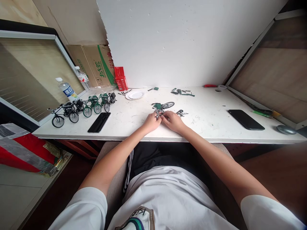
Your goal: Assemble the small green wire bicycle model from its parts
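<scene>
At the front middle of the table, my left hand [152, 122] is closed around the near end of a small green model bicycle [157, 106]. Its spoked wheel [168, 105] points away to the right. My right hand [173, 120] meets the left one there, fingers pinched at the same end of the model. What exactly lies between the fingertips is too small to make out. Just right of my right hand are loose dark and silver parts [181, 113].
Several finished model bicycles [90, 107] stand at the left, by a black phone [99, 122] and a bottle [67, 90]. Behind are white paper plates [135, 95], a red packet [121, 79] and green parts [182, 92]. Another phone [246, 119] and a mouse [286, 129] lie right.
</scene>
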